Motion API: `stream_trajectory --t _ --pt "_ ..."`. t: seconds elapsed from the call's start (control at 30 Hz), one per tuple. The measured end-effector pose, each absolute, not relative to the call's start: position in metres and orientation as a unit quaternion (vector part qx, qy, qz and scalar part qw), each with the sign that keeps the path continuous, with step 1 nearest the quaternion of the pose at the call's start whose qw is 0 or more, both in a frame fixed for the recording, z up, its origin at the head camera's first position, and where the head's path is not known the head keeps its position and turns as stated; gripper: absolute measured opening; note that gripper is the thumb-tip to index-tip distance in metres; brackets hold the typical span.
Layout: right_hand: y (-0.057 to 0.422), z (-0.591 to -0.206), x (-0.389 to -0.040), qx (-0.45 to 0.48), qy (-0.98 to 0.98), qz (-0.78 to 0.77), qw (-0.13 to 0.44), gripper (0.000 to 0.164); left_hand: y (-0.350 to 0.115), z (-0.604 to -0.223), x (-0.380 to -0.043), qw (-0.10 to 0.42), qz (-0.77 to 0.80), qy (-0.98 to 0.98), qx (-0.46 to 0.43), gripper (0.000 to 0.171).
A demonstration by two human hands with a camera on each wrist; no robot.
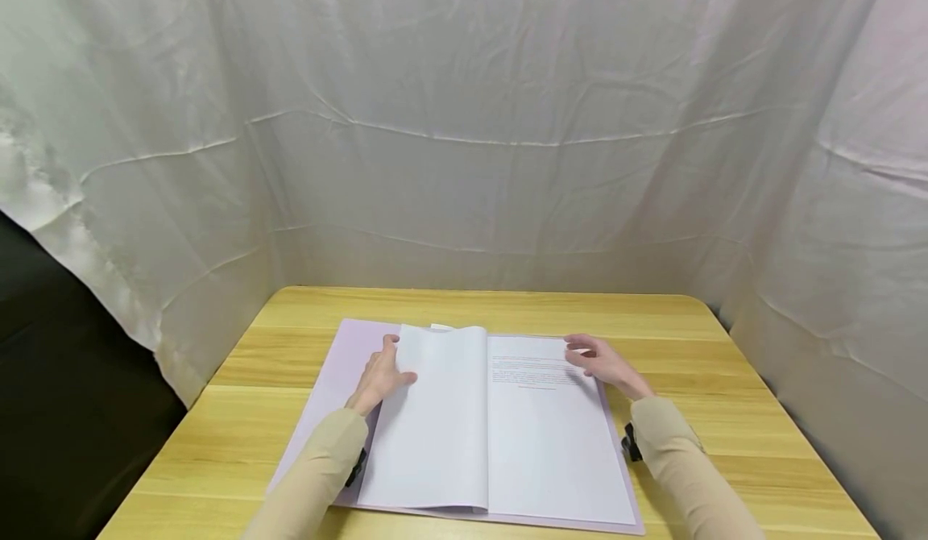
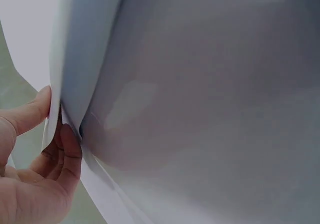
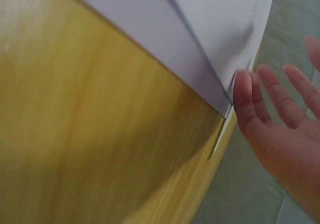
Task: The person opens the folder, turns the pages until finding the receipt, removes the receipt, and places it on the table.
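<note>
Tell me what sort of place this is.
Probably a screened-off filming or work booth, though I can't be sure: pale, creased sheeting hangs behind and on both sides of a wood-grain table, where an open lilac folder lies.

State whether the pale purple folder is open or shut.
Open: the folder lies spread, with white paper sheets exposed inside it.
</note>
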State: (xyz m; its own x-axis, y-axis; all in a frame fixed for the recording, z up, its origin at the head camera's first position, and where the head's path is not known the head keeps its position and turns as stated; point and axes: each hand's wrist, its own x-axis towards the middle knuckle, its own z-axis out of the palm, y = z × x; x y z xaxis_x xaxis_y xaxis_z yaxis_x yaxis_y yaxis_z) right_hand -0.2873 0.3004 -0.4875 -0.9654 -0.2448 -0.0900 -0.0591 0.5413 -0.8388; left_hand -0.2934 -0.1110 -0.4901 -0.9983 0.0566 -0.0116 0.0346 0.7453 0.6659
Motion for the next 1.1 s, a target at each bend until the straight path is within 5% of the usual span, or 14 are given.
stream_trajectory --t 0.47,1.1 --pt "0.307 -0.493 -0.298 -0.057 0.920 -0.386 0.043 0.050 -0.112 -0.496 -0.293 0.001 0.328 0.944 0.030 0.087" --pt "0.305 -0.497 -0.306 -0.030 0.930 -0.367 -0.005 0.048 -0.114 -0.497 -0.291 -0.024 0.246 0.968 0.051 0.071"
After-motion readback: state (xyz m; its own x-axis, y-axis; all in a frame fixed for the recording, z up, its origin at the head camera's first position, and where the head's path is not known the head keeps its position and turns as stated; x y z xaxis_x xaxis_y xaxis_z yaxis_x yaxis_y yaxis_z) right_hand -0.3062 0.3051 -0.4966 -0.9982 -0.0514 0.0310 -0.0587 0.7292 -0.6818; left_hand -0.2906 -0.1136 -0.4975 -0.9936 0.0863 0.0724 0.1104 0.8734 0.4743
